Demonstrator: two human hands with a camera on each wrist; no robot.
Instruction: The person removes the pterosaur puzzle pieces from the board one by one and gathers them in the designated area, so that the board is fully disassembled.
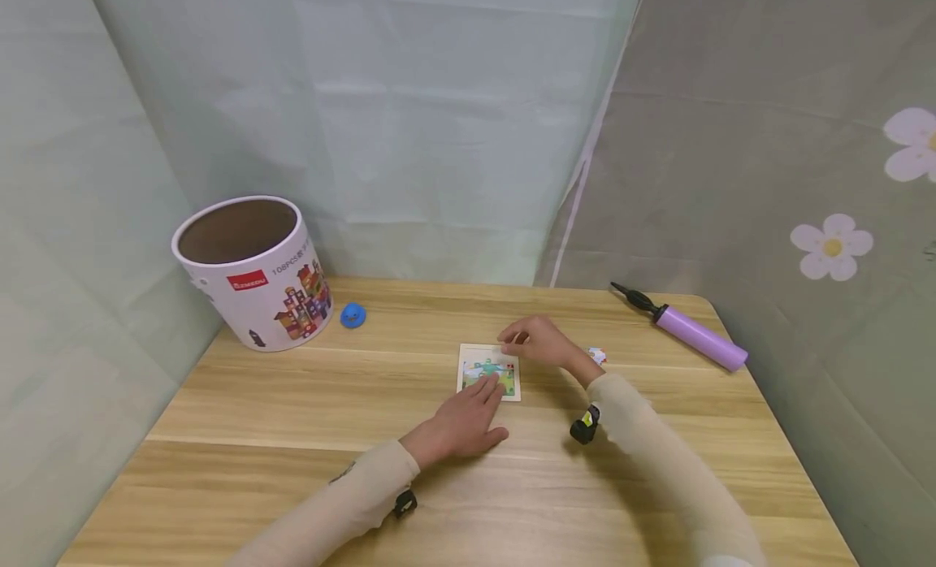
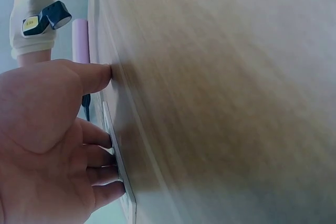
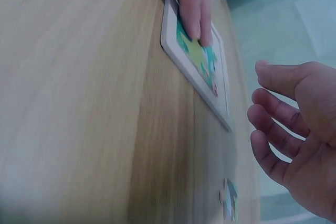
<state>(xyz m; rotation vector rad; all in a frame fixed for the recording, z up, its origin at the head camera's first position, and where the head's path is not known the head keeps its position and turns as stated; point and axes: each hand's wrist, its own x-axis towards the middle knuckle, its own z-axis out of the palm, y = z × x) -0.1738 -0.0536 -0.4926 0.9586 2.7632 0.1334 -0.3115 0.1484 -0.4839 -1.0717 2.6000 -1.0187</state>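
Observation:
A small jigsaw puzzle in a pale tray (image 1: 474, 349) lies on the wooden table, its green and blue picture partly covered by fingers. My left hand (image 1: 462, 421) rests its straight fingertips on the near part of the picture, thumb spread to the side. Over the tray's far right corner hovers my right hand (image 1: 539, 341). In the right wrist view its fingers (image 3: 273, 129) are loosely bent, with nothing between them. Loose puzzle pieces (image 1: 597, 356) lie on the table just beyond the right wrist, also visible as a small stack of pieces (image 3: 229, 200) in the right wrist view.
A large white printed bucket (image 1: 263, 307) stands at the table's back left, with a small blue round toy (image 1: 353, 315) beside it. A purple hand pump (image 1: 698, 335) with a black nozzle lies at the back right. Cloth curtains (image 1: 453, 144) hang behind the table.

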